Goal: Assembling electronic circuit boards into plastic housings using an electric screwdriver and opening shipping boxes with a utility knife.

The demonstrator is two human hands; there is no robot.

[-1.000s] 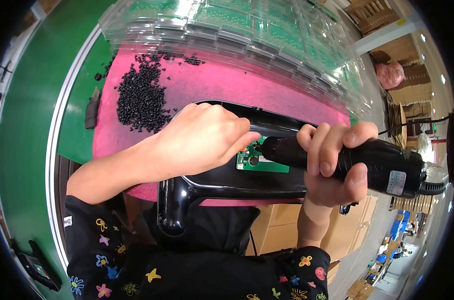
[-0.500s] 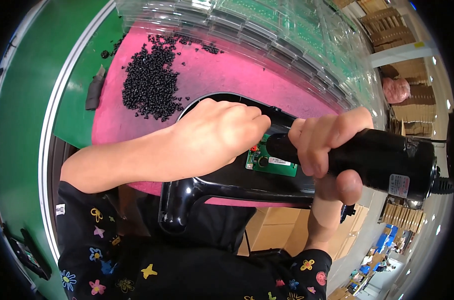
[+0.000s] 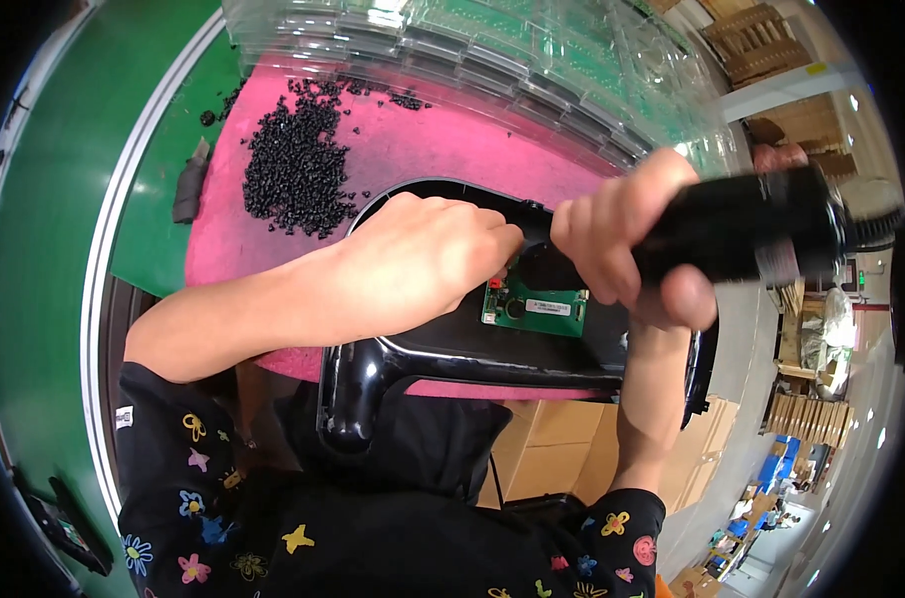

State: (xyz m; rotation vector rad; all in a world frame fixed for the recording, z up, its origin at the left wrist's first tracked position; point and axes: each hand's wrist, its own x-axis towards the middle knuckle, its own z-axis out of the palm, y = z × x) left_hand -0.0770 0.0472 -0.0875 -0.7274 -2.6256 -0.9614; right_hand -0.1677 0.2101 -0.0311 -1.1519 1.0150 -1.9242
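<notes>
Pink mat (image 3: 443, 159) on the green bench carries the black plastic housing (image 3: 452, 349), long axis left to right, near the person's edge. Green circuit board (image 3: 534, 305) sits inside it, between both hands. Right hand (image 3: 622, 249) closed around black power screwdriver (image 3: 742, 234), tip pointing left-down toward the board. Left hand (image 3: 423, 264) curled, pressing the housing beside the board, about as near. Loose black screws (image 3: 293, 169) heaped well apart, upper left.

A factory assembly station. A pink mat (image 3: 423, 159) covers a green worktop (image 3: 44, 199) edged by a metal rail. On the mat lies a heap of black screws (image 3: 293, 169); behind it stand stacked clear trays (image 3: 492, 50) of green circuit boards. Right of the mat, cartons (image 3: 572, 448), wooden pallets (image 3: 761, 40) and open floor.
</notes>
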